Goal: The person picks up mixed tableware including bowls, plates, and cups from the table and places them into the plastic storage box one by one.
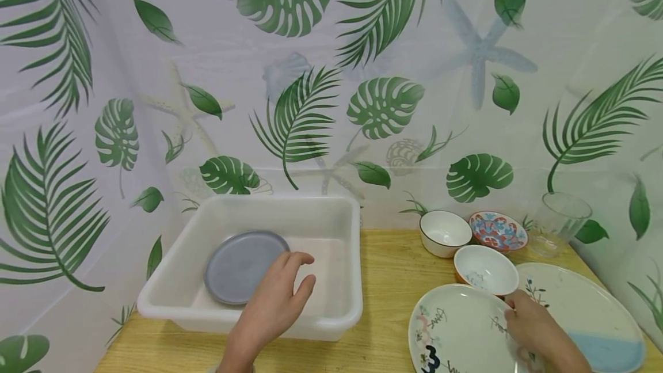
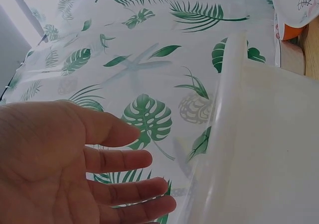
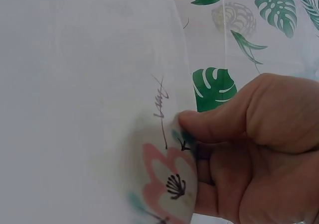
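My right hand (image 1: pixel 536 324) grips the right rim of a round white plate (image 1: pixel 461 327) painted with flowers and dark script. In the right wrist view the thumb (image 3: pixel 209 124) lies on the plate's face beside a pink flower, with the fingers curled behind the edge. Over the white plastic basin (image 1: pixel 354 263) hangs my left hand (image 1: pixel 277 298), its fingers loosely bent and nothing held. A flat grey-blue plate (image 1: pixel 240 269) lies inside the basin, partly covered by that hand. The left wrist view shows the left hand's spread fingers (image 2: pixel 132 189) near the basin wall (image 2: pixel 269 149).
Behind the held plate stand a dark-rimmed white bowl (image 1: pixel 444 232), a red-and-blue patterned bowl (image 1: pixel 498 230), a white bowl with an orange outside (image 1: pixel 487 269) and a clear glass (image 1: pixel 556 226). A large oval cream-and-blue plate (image 1: pixel 603 318) lies at the right of the wooden table (image 1: pixel 391 281).
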`<state>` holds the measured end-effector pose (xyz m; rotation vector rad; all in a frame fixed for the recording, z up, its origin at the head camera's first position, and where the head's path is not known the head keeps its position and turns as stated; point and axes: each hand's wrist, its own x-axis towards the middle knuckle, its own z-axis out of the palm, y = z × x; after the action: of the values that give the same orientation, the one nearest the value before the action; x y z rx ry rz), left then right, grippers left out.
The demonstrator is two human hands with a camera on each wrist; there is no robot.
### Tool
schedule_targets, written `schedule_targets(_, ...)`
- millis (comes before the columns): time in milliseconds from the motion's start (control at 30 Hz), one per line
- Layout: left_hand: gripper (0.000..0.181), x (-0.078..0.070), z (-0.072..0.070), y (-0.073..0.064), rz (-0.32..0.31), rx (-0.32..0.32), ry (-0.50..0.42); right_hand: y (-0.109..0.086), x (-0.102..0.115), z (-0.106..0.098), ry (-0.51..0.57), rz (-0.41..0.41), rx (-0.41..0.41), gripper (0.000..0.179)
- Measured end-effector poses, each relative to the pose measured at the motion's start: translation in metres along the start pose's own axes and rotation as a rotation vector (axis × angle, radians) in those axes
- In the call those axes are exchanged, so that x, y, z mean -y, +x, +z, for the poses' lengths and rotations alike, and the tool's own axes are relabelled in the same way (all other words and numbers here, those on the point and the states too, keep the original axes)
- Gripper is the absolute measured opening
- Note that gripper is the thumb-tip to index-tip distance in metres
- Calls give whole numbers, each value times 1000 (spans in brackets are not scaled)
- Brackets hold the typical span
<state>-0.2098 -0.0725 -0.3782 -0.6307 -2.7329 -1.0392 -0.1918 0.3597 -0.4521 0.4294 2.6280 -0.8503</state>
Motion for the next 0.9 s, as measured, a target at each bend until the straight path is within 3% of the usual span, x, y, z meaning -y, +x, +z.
schedule_targets(133,23,0,0,0,1,-1,1,-2,2,1,11,-10,-16,18)
schedule_targets(500,23,-1,-1,-1,3,-11,15,-14,7,-3,18,-207,-162,16)
schedule_targets(733,23,-1,-1,-1,6,-14,13,-15,11,-6,81,-164,-195,20)
schedule_targets(900,23,-2,-1,0,5,-6,7,-16,10,-7,72,-191,-267,21)
